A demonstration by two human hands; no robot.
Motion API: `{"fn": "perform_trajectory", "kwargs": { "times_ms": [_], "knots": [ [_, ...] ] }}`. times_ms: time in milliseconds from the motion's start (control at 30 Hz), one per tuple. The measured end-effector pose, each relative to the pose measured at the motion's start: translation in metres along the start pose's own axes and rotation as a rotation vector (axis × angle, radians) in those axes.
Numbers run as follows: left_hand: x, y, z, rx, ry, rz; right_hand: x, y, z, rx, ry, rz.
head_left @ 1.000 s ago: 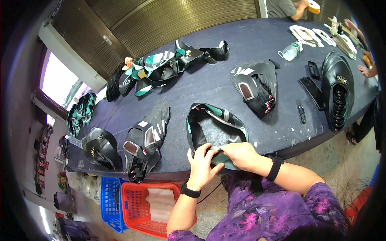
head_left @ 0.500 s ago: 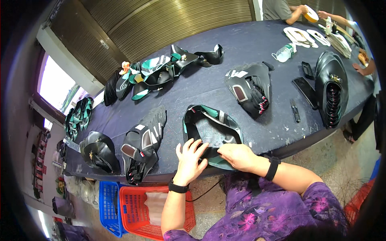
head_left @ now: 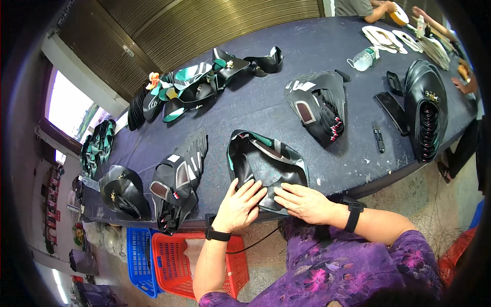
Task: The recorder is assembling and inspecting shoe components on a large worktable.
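Note:
A black shoe upper (head_left: 302, 165) with green lining lies spread in a loop at the table's near edge, its sides standing up around a bare patch of tabletop. My left hand (head_left: 239, 205) rests on the near left part of the loop, fingers stretched and spread over the black material. On the near right part, my right hand (head_left: 307, 204) lies with its fingers extended flat across the smooth black piece. Fingertips of both hands point toward each other, with a small gap between. What is under the palms is hidden.
Stacked black uppers (head_left: 176, 176) stand to the left, beside a buckled black stack (head_left: 123, 192). Another stack (head_left: 317, 107) sits beyond. To the right are a cutter (head_left: 378, 137), a phone (head_left: 391, 112) and nested black uppers (head_left: 425, 112). Red (head_left: 238, 266) and blue baskets (head_left: 138, 261) stand below.
My right hand has gone from a closed pinch at the upper's near edge to fingers laid flat. The upper's near edge now shows smooth black instead of green. The view has shifted slightly.

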State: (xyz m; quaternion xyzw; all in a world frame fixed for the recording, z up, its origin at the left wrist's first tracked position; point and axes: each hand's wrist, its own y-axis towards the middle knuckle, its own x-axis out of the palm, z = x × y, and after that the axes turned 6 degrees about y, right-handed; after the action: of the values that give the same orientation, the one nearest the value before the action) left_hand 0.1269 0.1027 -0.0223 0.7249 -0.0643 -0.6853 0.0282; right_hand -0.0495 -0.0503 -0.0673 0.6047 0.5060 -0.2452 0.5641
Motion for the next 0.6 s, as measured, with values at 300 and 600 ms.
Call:
{"fn": "perform_trajectory", "kwargs": {
  "times_ms": [300, 600],
  "knots": [
    [0.0, -0.012, -0.012, -0.038, 0.137, -0.097, -0.024, 0.001, -0.007, -0.025, 0.052, -0.334],
    [-0.008, 0.0, -0.02, -0.025, 0.171, -0.09, 0.006, 0.031, -0.018, -0.087, 0.037, -0.239]
  ]
}}
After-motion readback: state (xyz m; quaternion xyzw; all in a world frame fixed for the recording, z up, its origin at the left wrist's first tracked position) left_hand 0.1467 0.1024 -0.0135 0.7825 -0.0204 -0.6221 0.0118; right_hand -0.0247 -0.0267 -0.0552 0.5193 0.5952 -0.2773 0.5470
